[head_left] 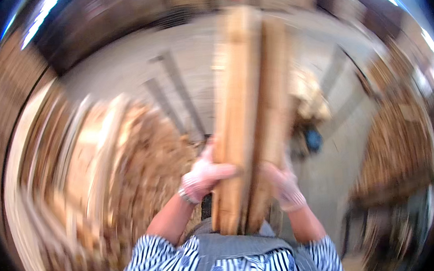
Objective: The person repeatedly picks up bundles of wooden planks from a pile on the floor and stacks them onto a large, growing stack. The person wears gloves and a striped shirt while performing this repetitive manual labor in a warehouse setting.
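Note:
Two long wooden planks lie side by side between my hands, pointing away from my waist with a dark gap between them. My left hand, in a pale pinkish work glove, grips the left plank's outer edge, thumb over its top face. On the other side my right hand, gloved alike, is closed round the right plank, its fingers partly hidden and blurred. The planks' near ends reach my grey apron.
At my left stands a big stack of boards with rough brown wood beside it. A pile of wood sits at the right. Beyond the planks are a pale heap, a blue object and dark bars on the floor.

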The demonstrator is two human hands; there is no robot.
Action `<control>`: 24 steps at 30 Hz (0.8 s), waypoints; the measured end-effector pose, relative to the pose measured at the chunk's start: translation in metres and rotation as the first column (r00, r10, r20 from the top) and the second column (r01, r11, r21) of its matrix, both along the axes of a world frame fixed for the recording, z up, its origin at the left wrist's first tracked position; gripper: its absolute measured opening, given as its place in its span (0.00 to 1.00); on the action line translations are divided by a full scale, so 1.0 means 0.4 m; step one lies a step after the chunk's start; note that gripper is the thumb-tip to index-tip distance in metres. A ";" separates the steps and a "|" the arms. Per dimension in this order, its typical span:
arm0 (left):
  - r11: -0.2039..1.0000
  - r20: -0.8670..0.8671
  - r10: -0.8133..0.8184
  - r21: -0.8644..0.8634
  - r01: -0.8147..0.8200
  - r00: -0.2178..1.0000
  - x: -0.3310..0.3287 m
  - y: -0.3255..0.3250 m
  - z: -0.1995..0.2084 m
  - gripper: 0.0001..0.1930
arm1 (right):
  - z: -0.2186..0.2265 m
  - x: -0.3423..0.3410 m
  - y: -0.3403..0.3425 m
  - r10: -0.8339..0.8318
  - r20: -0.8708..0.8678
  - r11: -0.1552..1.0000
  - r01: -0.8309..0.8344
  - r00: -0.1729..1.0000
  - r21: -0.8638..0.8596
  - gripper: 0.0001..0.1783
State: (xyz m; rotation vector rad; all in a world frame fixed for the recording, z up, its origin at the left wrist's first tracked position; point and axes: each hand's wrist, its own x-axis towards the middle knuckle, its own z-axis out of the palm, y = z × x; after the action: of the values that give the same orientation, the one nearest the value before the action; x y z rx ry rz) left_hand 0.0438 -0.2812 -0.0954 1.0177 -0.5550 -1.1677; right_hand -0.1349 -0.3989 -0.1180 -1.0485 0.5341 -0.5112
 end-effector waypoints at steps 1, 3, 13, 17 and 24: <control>0.998 0.161 0.046 -0.049 -0.039 0.986 0.002 0.017 0.028 0.54 | 0.056 0.009 0.019 0.002 -0.023 0.998 -0.004 1.000 -0.070 0.37; 0.993 0.183 0.067 -0.104 -0.048 0.981 0.010 0.064 0.033 0.62 | 0.046 0.037 0.054 -0.017 0.194 0.991 0.043 0.981 -0.127 0.42; 0.817 0.042 0.514 -0.327 -0.475 0.857 0.107 0.334 0.172 0.51 | 0.243 0.347 0.126 0.543 0.078 0.824 -0.513 0.836 -0.240 0.32; 0.709 0.031 0.656 -0.367 -0.602 0.754 0.115 0.417 0.222 0.42 | 0.357 0.468 0.223 0.716 0.096 0.697 -0.704 0.691 -0.131 0.27; 0.559 -0.168 0.749 -0.358 -0.748 0.641 0.214 0.510 0.282 0.30 | 0.508 0.742 0.312 0.910 -0.190 0.306 -0.906 0.369 -0.293 0.35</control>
State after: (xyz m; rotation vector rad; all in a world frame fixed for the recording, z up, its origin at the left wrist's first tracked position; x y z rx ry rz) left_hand 0.1292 -0.0773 0.0174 0.7593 -0.2728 -0.2478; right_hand 0.1617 -0.2740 0.0853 -1.5078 -0.2677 0.4698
